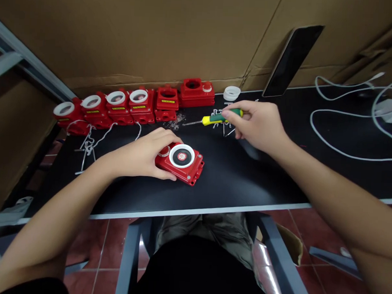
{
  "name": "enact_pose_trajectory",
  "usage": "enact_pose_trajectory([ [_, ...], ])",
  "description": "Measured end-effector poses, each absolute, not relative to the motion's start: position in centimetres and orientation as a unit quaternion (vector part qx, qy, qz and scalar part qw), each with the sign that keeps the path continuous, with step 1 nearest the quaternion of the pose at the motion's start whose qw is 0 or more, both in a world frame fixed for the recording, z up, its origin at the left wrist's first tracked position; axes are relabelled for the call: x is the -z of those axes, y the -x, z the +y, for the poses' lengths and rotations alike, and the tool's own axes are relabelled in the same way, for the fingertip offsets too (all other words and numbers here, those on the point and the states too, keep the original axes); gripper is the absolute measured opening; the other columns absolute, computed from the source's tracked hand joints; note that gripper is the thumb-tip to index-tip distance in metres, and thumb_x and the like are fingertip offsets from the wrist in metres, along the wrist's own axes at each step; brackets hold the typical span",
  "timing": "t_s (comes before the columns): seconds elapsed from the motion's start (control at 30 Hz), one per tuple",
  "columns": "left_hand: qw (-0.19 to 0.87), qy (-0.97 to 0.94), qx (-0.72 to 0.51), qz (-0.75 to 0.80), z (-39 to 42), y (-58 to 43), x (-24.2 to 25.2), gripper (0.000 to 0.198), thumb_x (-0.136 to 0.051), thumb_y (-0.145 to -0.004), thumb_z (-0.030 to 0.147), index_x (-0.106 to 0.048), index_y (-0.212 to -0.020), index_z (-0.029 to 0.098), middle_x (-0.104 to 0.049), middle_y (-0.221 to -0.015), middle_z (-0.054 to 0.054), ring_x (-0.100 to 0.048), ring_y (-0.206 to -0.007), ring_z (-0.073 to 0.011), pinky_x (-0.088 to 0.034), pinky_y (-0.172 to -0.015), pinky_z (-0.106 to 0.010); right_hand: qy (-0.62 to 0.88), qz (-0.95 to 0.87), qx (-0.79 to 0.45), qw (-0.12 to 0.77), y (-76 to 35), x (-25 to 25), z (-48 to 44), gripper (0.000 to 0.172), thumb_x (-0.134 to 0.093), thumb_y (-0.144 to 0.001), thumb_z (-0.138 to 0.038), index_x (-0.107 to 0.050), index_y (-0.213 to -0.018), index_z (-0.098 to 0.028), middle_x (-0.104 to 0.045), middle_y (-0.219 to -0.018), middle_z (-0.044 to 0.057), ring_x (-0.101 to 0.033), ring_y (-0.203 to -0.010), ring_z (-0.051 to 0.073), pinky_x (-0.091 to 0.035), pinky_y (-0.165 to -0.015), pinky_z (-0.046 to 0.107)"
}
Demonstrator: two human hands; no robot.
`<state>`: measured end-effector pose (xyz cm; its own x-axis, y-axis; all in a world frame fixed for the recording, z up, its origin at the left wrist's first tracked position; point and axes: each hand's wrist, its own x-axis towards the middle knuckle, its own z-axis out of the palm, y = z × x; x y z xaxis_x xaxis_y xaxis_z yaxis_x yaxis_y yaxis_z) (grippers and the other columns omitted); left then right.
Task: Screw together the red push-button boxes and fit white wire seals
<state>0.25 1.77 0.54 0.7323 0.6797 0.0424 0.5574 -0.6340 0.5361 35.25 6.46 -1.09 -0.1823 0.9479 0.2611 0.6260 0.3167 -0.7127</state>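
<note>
Your left hand point(143, 155) is curling over the left end of the red switch box point(195, 168). The fingers are wrapping its far edge and the thumb is pressing the near side, pinning it flat on the table point(262, 180), just in front of you and a little left of centre. Your right hand point(260, 126) is gripping the screwdriver point(216, 118) by its green-and-yellow handle, with the thin shaft pointing left. It is hanging over the table behind the box and well apart from it.

The box is looking like stiff moulded plastic, probably light, with smooth sides that may be sliding easily on the slick black top. You are best holding it by the long side walls or the corner flanges, pressing down as well as in. Avoid the white ring and the round centre face, which seem the most delicate parts. The screwdriver is rigid and slim, and the handle is the place to hold it.

A row of red boxes point(120, 104) is standing along the back edge, with a loose white ring point(231, 93) near the row's right end and a white cable point(341, 151) looping at the right.
</note>
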Motion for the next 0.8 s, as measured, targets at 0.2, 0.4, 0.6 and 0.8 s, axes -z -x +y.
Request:
enact_pose_trajectory([
  [0.2, 0.277, -0.889, -0.149, 0.332, 1.78, -0.54, -0.62, 0.074, -0.098, -0.089, 0.077, -0.076, -0.136, 0.024, -0.077, -0.136, -0.013, -0.077, -0.119, -0.0322, -0.064, -0.108, -0.042, 0.467, -0.817, -0.177, 0.288, -35.02, 1.63, 6.30, 0.029, -0.076, -0.102, -0.049, -0.088, -0.113, -0.025, -0.086, -0.091, 0.007, -0.076, -0.078, 0.026, -0.051, -0.075, 0.041],
  [0.4, 0.264, -0.885, -0.183, 0.337, 1.98, -0.57, -0.83, 0.081, -0.094, -0.085, 0.089, -0.080, -0.129, 0.021, -0.079, -0.124, -0.013, -0.075, -0.108, -0.0308, -0.065, -0.102, -0.042, 0.407, -0.883, -0.147, 0.180, -35.43, 2.08, 6.75, 0.027, -0.074, -0.100, -0.045, -0.085, -0.111, -0.022, -0.088, -0.107, 0.010, -0.079, -0.095, 0.027, -0.051, -0.082, 0.037],
  [0.6, 0.253, -0.870, -0.196, 0.375, 2.56, -0.22, -0.74, 0.096, -0.083, -0.083, 0.103, -0.079, -0.128, 0.018, -0.078, -0.119, -0.012, -0.073, -0.103, -0.0306, -0.063, -0.098, -0.041, 0.397, -0.891, -0.160, 0.154, -35.44, 2.02, 6.72, 0.028, -0.073, -0.100, -0.044, -0.086, -0.114, -0.022, -0.087, -0.105, 0.008, -0.075, -0.088, 0.024, -0.048, -0.078, 0.036],
  [0.8, 0.234, -0.868, -0.194, 0.392, 2.26, -0.35, -0.59, 0.097, -0.081, -0.087, 0.100, -0.076, -0.139, 0.018, -0.077, -0.125, -0.013, -0.072, -0.105, -0.0305, -0.062, -0.102, -0.041, 0.395, -0.892, -0.167, 0.144, -35.70, 2.05, 6.99, 0.030, -0.072, -0.100, -0.046, -0.086, -0.114, -0.022, -0.086, -0.104, 0.009, -0.073, -0.085, 0.024, -0.050, -0.080, 0.038],
])
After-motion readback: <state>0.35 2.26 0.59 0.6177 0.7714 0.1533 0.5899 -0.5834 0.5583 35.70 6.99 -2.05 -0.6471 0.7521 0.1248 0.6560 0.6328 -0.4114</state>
